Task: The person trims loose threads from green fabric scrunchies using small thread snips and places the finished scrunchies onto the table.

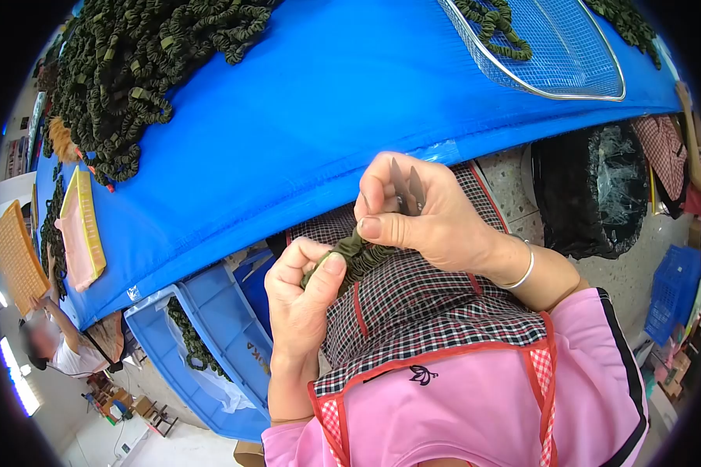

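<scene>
A dark green gathered fabric scrunchie (358, 261) is stretched between my two hands, in front of the checked apron. My left hand (300, 292) is closed, pinching the left part of the scrunchie between thumb and fingers. With thumb and forefinger, my right hand (436, 206) pinches its upper end. A small pair of thread snips (407, 189) is also kept in my right hand, blades pointing up and apart; their handles are hidden by the palm. Both hands are just off the near edge of the blue-covered table (288, 117).
A heap of dark green scrunchies (125, 70) lies at the table's upper left. A wire basket (584, 97) holds several more. Below the table edge stand a blue crate (241, 327) and a black-lined bin (584, 187). Another person (70, 354) is at far left, near a yellow-rimmed tray (93, 233).
</scene>
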